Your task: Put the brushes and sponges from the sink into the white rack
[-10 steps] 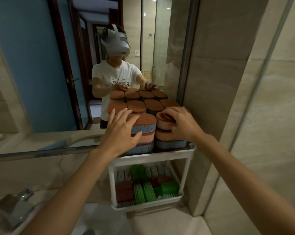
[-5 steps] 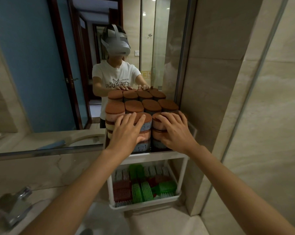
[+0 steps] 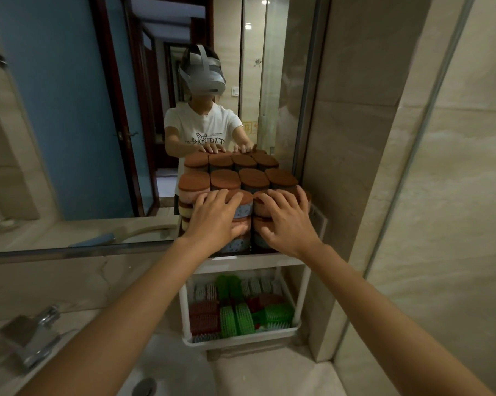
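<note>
— Judging by the white rack (image 3: 255, 260), how much is done?

— Nearly all of it, I'd say. Its upper shelf is packed with sponges (image 3: 226, 178) in stacks, right under both grips and just beyond them. The lower shelf, below the wrists, is full of brushes (image 3: 235, 318). The part of the sink (image 3: 169, 370) that shows, back toward the elbows, holds none; the rest is out of view.

— So what's left?

— Probably only squaring up the front stacks.

— And the grips?

— The left grip (image 3: 212, 221) is spread, with its fingers laid over the brown top of one front stack and its thumb against the side. The right grip (image 3: 286, 221) is spread the same way over the neighbouring stack. Both seem to press, and neither pinches anything.

— Which way do the sponges lie?

— Flat, brown scouring face up, coloured foam beneath. The two front stacks seem to run long-ways from one grip toward the other. Those past the fingertips are ovals too foreshortened to call.

— The brushes?

— Jumbled, most with bristles showing upward or toward the person. Their long axes vary.
</note>
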`<state>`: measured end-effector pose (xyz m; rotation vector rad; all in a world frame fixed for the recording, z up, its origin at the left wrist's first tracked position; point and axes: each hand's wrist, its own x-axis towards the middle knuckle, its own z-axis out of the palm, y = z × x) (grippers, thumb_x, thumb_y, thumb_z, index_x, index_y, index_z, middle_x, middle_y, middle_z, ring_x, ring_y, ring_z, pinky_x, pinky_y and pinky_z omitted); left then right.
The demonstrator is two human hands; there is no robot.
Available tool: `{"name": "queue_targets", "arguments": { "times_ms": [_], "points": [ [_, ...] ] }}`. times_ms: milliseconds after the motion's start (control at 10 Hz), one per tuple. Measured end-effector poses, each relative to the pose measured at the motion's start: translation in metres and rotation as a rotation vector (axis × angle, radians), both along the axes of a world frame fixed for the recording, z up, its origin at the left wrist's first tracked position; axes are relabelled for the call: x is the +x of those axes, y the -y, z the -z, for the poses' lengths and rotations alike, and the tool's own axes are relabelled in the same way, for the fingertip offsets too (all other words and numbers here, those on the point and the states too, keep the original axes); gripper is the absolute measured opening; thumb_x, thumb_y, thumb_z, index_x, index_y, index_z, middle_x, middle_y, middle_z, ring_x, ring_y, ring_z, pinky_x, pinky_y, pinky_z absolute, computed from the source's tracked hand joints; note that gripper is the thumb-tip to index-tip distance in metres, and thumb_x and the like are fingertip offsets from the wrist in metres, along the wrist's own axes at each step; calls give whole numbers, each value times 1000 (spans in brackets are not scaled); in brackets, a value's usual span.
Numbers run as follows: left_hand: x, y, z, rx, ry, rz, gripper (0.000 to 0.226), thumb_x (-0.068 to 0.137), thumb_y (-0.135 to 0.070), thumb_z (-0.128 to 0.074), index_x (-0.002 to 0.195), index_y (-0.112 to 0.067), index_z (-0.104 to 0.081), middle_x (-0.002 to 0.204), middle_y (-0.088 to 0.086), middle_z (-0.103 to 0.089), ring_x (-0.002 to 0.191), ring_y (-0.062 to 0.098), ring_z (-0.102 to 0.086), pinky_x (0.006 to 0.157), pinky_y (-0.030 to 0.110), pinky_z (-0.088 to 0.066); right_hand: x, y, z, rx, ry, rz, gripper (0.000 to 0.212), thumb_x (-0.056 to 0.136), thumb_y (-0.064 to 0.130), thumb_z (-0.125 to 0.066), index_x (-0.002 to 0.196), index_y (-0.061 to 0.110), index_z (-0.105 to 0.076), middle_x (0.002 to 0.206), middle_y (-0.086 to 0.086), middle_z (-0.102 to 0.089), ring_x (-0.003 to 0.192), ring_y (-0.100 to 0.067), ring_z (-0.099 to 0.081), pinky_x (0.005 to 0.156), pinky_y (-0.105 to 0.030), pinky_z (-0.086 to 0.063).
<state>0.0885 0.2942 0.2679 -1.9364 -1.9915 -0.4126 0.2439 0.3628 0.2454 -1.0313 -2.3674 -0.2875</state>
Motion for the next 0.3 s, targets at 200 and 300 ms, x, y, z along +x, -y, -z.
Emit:
{"name": "queue_targets", "arguments": {
  "times_ms": [200,300],
  "points": [
    [-2,11,-12,43,107,16,69,89,-45,-50,145,-14,-25,144,6,-39,136,24,-33,116,39,-16,-6,14,-12,18,-41,1,64,77,38,-43,136,15,-44,146,-11,-40,142,-29,-25,113,-41,11],
    [-9,22,-18,90,145,19,60,91,-39,-49,142,-13,-32,143,5,-40,137,21,-31,118,41,-12,-19,32,-15,92,-98,33,56,77,28,-46,128,8,-50,139,-17,-47,137,-33,-34,117,-46,0]
  ]
}}
